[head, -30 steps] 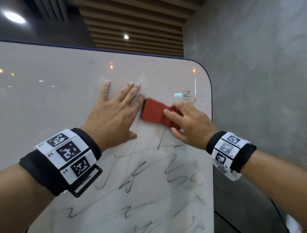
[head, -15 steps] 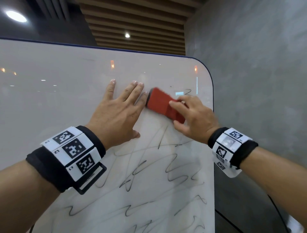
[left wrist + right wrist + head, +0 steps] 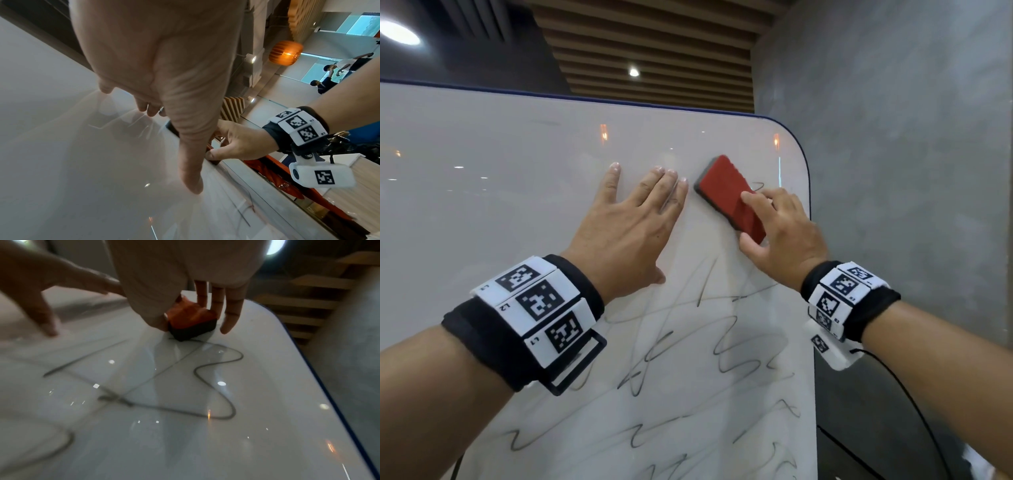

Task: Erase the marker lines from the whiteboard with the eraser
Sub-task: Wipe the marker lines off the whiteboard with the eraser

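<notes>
Up near the top corner, the red eraser (image 3: 729, 197) was gripped by the right hand (image 3: 780, 236) and pressed flat for wiping. The whiteboard (image 3: 517, 178) was steadied by the left hand (image 3: 626, 229), fingers splayed flat; marker lines (image 3: 726, 346) below were left untouched.

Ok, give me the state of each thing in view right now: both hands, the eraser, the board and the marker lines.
Left hand: flat on the board, fingers straight and spread.
Right hand: grips the eraser, pressing it to the board.
Eraser: red, tilted, dark pad against the board near the top right corner.
Whiteboard: upright, upper part wiped.
Marker lines: not yet erased across the lower part.
</notes>
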Tool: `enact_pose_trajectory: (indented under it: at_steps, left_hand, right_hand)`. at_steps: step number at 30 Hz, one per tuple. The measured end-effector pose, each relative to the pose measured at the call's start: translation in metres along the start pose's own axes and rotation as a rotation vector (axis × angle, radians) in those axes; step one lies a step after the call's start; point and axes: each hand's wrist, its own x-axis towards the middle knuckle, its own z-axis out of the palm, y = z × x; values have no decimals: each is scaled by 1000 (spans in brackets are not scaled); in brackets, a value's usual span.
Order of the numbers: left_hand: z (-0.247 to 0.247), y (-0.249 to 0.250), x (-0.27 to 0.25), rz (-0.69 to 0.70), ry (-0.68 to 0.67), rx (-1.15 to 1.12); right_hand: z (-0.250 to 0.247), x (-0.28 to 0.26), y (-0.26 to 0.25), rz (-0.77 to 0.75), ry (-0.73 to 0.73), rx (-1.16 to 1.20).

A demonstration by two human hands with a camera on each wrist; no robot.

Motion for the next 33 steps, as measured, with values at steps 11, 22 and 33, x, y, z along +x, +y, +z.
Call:
enact_pose_trajectory:
  at_steps: [11,22,33]
  left_hand:
    - [0,4,0,16,3,7]
    - [-2,14,7,31,-10,5]
    - [-2,15,7,36,-27,13]
  right_hand:
    - [1,-6,2,-133,-22,-33]
    - [-1,-5,17,-163,-29,-28]
    - [-7,8,33,-11,-9,-23]
